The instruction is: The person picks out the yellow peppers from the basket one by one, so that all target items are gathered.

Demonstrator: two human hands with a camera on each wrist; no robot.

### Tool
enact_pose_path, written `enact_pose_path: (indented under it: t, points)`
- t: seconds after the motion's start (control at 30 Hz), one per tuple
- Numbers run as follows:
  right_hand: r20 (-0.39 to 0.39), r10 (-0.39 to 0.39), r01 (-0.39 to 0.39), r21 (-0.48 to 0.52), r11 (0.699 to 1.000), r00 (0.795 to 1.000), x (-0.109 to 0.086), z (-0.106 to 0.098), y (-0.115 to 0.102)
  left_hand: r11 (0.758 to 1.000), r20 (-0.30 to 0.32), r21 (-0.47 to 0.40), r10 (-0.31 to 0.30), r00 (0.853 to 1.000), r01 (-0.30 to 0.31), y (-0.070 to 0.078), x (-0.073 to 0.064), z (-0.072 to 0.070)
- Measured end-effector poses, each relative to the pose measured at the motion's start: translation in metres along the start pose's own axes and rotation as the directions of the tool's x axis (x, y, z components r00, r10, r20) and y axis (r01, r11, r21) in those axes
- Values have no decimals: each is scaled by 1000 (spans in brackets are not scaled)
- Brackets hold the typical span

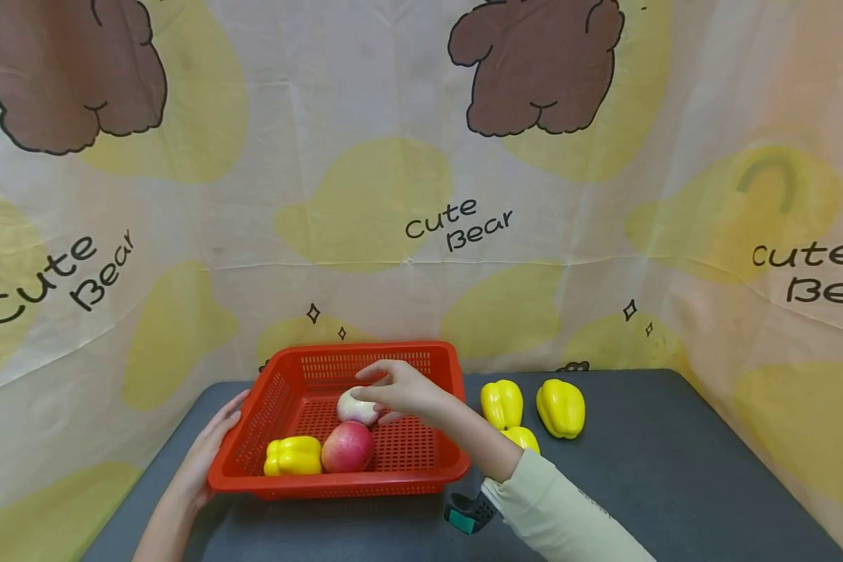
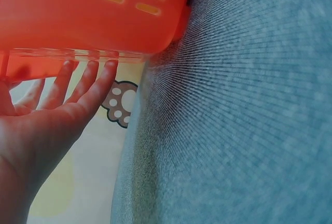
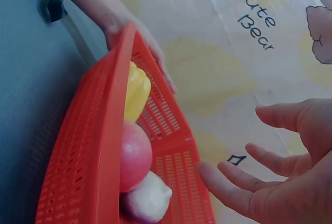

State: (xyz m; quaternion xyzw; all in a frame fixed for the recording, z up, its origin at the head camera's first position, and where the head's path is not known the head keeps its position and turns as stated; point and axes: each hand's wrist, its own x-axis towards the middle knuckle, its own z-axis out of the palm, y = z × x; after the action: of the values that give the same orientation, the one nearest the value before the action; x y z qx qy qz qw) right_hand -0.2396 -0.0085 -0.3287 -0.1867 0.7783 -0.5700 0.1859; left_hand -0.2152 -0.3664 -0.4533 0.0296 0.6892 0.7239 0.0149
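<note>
A red plastic basket [image 1: 337, 485] with slotted walls stands on the table. Inside it lie a yellow bell pepper [image 1: 293, 456], a pinkish-red apple [image 1: 347, 447] and a round white vegetable [image 1: 354, 407] with a purple underside, its exact kind unclear. My left hand [image 1: 209, 446] rests on the basket's left side; its fingers [image 2: 98, 86] extend along the outer wall in the left wrist view. Over the basket, near the white vegetable, hovers my right hand [image 1: 402, 388]. The right wrist view shows that hand [image 3: 290, 167] with loosely spread fingers and nothing held.
Right of the basket, several yellow bell peppers [image 1: 560, 408] lie on the dark grey table [image 1: 646, 484]; my right forearm partly covers one. A printed bear curtain [image 1: 365, 195] hangs behind and along both sides. A dark strap-like device [image 1: 468, 513] shows below my right wrist.
</note>
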Motion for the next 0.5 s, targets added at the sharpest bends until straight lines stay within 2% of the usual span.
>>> enact_pose_path:
  t: [0.3,0.5]
  points:
    - [6,35,-35,-5,999,999,8,16,-4,999,-14,9,-43,999,43,2,0,0]
    - [-5,53,-53,-1,999,999,14,28,-6,999,-14,4,-41,999,41,2,0,0]
